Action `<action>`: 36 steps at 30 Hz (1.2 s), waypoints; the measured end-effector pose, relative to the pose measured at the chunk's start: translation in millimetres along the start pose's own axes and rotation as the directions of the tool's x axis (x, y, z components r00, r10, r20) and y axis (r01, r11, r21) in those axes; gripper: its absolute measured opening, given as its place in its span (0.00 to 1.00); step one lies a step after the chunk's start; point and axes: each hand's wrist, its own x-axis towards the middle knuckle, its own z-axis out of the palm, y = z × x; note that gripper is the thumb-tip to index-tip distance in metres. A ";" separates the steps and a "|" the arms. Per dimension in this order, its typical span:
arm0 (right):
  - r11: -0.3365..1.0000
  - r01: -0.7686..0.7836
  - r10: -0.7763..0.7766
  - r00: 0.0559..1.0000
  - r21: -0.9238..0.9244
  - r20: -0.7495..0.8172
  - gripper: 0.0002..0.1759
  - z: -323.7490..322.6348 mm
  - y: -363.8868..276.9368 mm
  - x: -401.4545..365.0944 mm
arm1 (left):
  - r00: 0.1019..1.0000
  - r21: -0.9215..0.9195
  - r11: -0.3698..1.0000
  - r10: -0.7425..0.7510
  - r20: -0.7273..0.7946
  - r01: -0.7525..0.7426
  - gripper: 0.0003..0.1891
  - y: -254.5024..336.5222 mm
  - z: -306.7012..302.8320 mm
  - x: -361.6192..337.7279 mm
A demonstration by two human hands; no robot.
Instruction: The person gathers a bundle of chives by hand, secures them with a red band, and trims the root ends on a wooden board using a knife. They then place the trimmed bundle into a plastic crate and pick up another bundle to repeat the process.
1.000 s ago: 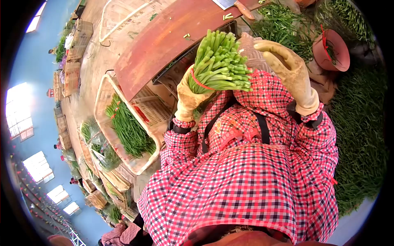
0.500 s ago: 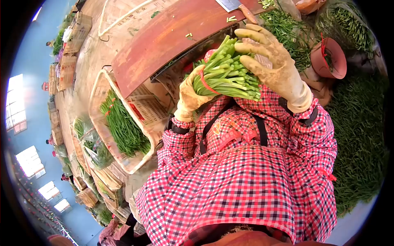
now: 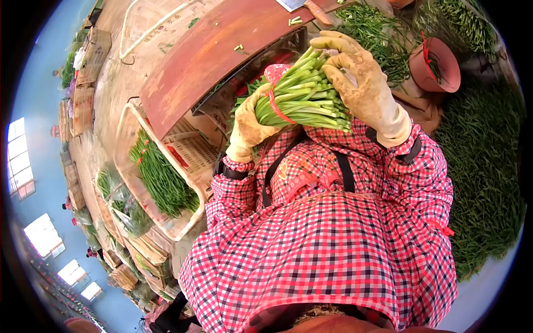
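A thick bunch of green stalks (image 3: 308, 100), chive-like and pale at the stem ends, lies across my left hand (image 3: 250, 125) in front of my chest. That gloved hand is closed round it beside a red band (image 3: 276, 108), and the stem ends point right. My right hand (image 3: 363, 83), in a dirt-marked glove, is open at the upper right of the bunch. Its curved fingers are apart, with fingertips right at the upper stalks. The leafy end is partly hidden behind my left hand.
A red-brown board (image 3: 189, 72) stands ahead, with a knife (image 3: 311, 8) and cut stem bits on it. Tied bundles fill a plastic basket (image 3: 123, 166) at left. Loose greens (image 3: 483, 177) pile up at right, near a pink bucket (image 3: 449, 75).
My right hand's fingers have curled in from a wider spread, nearer the stalks. The bunch is still in my left hand; the surroundings have shifted slightly left in view.
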 end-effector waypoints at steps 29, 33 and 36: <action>0.943 0.213 -0.182 0.973 -0.256 0.140 0.04 -28.6 25.0 -4.1 | 0.998 0.209 0.977 -0.055 0.042 0.045 0.46 25.6 0.3 7.9; 0.925 0.234 -0.215 0.972 -0.299 0.095 0.02 -24.5 23.5 -5.3 | 0.998 0.234 0.972 -0.021 0.051 0.008 0.46 24.7 1.5 9.3; 0.940 0.178 -0.175 0.984 -0.291 0.037 0.02 -23.2 20.2 -5.3 | 0.999 0.244 0.970 -0.005 0.046 -0.006 0.46 25.4 2.0 11.7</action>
